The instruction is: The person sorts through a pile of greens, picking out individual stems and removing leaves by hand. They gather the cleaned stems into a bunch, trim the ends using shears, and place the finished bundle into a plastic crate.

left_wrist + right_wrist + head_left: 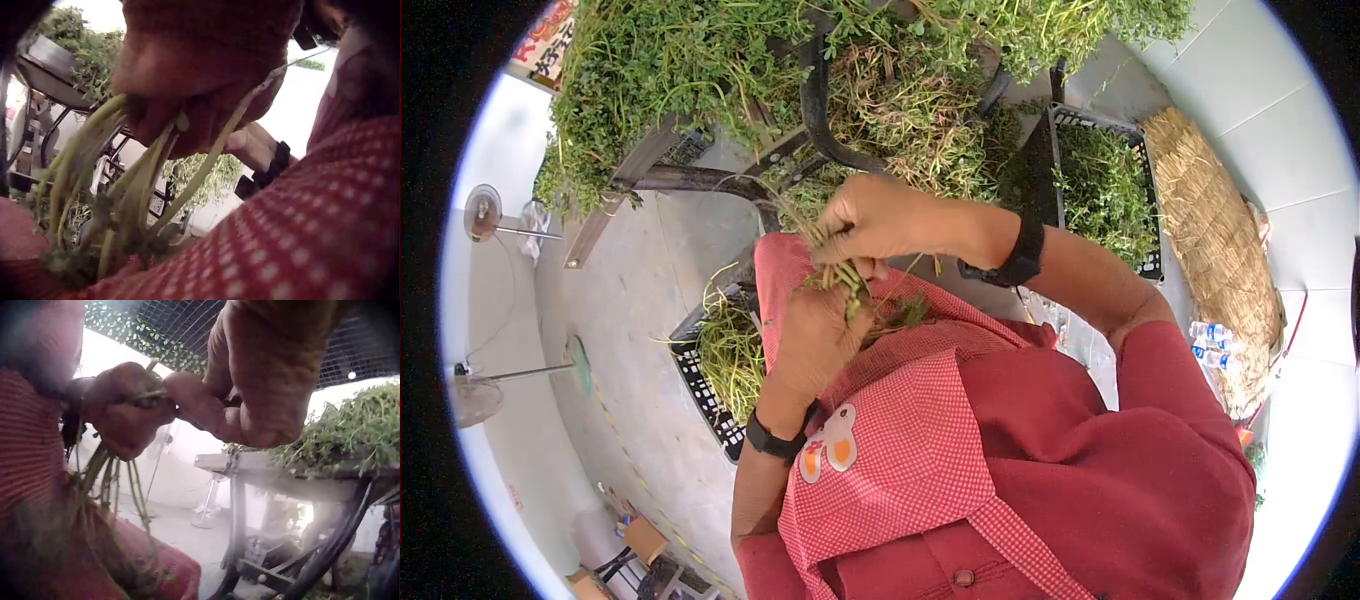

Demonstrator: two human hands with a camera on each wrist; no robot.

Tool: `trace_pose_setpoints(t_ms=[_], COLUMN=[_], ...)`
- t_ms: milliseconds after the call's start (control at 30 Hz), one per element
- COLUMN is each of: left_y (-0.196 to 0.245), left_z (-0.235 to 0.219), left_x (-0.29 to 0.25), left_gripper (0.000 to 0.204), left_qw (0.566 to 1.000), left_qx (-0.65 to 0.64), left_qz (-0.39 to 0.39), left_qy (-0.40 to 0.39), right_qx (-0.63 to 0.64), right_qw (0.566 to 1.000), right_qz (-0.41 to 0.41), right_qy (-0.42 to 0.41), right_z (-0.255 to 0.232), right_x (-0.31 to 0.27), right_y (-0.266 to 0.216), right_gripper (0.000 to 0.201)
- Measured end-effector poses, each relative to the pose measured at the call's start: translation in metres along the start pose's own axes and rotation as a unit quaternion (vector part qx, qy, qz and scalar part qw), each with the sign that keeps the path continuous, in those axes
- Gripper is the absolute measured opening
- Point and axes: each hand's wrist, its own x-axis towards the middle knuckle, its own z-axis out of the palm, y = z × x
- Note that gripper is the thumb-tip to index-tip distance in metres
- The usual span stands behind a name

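Note:
My left hand (825, 330) holds a small bunch of leafy green stems (109, 481) over the lap, with pale stem ends (840, 275) showing above the fingers. Stalks (62, 181) hang downward from its curled fingers in the left wrist view. Right above it, my right hand (880, 220) pinches a thin, dry, straw-like strand (790, 205) that sticks out toward the upper left. In the right wrist view its thumb and bent fingers (200, 409) meet beside the left hand (128, 412), close to the stem ends. The fingers hide part of the strand.
A large heap of greens (680, 70) covers the table in front, above a dark metal frame (830, 120). Black crates with greens stand left (730, 440) and right (1155, 225). A straw bundle (1210, 250) and plastic bottles (1215, 345) lie far right.

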Motion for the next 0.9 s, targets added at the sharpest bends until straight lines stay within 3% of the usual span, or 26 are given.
trace_pose_setpoints(t_ms=[33,133,167,200,233,267,300,333,367,400,433,467,500,567,600,633,667,700,733,800,900], left_y=[0.0,0.003,0.004,0.007,0.009,0.009,0.009,0.008,0.005,-0.001,-0.007,-0.013,-0.02,-0.033,-0.038,-0.033,-0.028,-0.026,-0.025,-0.031,-0.023], left_z=[-0.002,-0.008,-0.006,-0.002,0.0,-0.003,-0.008,-0.011,-0.01,-0.006,-0.003,0.0,0.004,0.008,0.008,0.0,-0.008,-0.01,-0.009,-0.005,-0.007], left_x=[-0.001,-0.006,-0.007,-0.007,-0.007,-0.009,-0.01,-0.01,-0.01,-0.01,-0.009,-0.01,-0.01,-0.007,-0.005,-0.004,-0.003,-0.003,-0.003,-0.001,0.003], left_gripper=[0.015,0.02,0.02,0.021,0.023,0.023,0.026,0.029,0.029,0.031,0.033,0.033,0.034,0.035,0.035,0.034,0.032,0.032,0.03,0.024,0.022], left_qw=[0.993,0.994,0.994,0.998,0.976,0.977,0.962,0.94,0.94,0.945,0.949,0.948,0.93,0.891,0.868,0.842,0.813,0.811,0.825,0.84,0.854], left_qx=[0.099,0.107,0.107,-0.042,-0.19,-0.189,-0.224,-0.257,-0.258,-0.238,-0.217,-0.217,-0.258,-0.333,-0.371,-0.409,-0.444,-0.445,-0.447,-0.472,-0.45], left_qz=[0.059,0.01,0.008,-0.036,-0.078,-0.078,-0.15,-0.219,-0.217,-0.215,-0.213,-0.217,-0.237,-0.271,-0.284,-0.314,-0.345,-0.347,-0.32,-0.251,-0.255], left_qy=[-0.021,-0.025,-0.025,0.021,0.066,0.066,0.056,0.046,0.046,0.064,0.083,0.086,0.11,0.146,0.167,0.157,0.148,0.153,0.132,0.096,0.064], right_qx=[0.0,0.044,0.05,0.055,0.056,0.135,0.211,0.201,0.2,-0.028,-0.253,-0.33,-0.327,-0.335,-0.362,-0.363,-0.216,-0.061,-0.059,0.034,0.092], right_qw=[1.0,0.999,0.997,0.992,0.992,0.982,0.966,0.97,0.97,0.955,0.86,0.82,0.822,0.812,0.807,0.805,0.877,0.916,0.918,0.946,0.945], right_qz=[0.0,0.014,-0.028,-0.069,-0.069,-0.065,-0.061,-0.043,-0.043,-0.206,-0.353,-0.395,-0.396,-0.457,-0.422,-0.427,-0.339,-0.233,-0.23,-0.135,-0.119], right_qy=[0.001,0.027,0.061,0.094,0.092,0.114,0.137,0.132,0.133,0.21,0.267,0.25,0.247,0.137,0.198,0.195,0.263,0.32,0.317,0.292,0.291], right_z=[0.003,0.015,0.017,0.018,0.019,0.02,0.02,0.019,0.019,0.021,0.027,0.043,0.052,0.062,0.049,0.035,0.021,0.013,0.01,0.0,-0.005], right_x=[0.001,0.001,-0.001,-0.002,0.0,0.003,0.005,0.003,-0.001,-0.006,-0.011,-0.016,-0.019,-0.026,-0.021,-0.017,-0.015,-0.016,-0.02,-0.027,-0.025], right_y=[0.005,0.014,0.013,0.012,0.017,0.026,0.032,0.029,0.025,0.022,0.016,0.012,0.007,-0.009,-0.009,-0.005,0.001,0.007,0.012,0.015,0.028], right_gripper=[0.021,0.02,0.018,0.016,0.016,0.015,0.016,0.013,0.013,0.012,0.013,0.02,0.02,0.027,0.019,0.019,0.013,0.012,0.012,0.019,0.021])
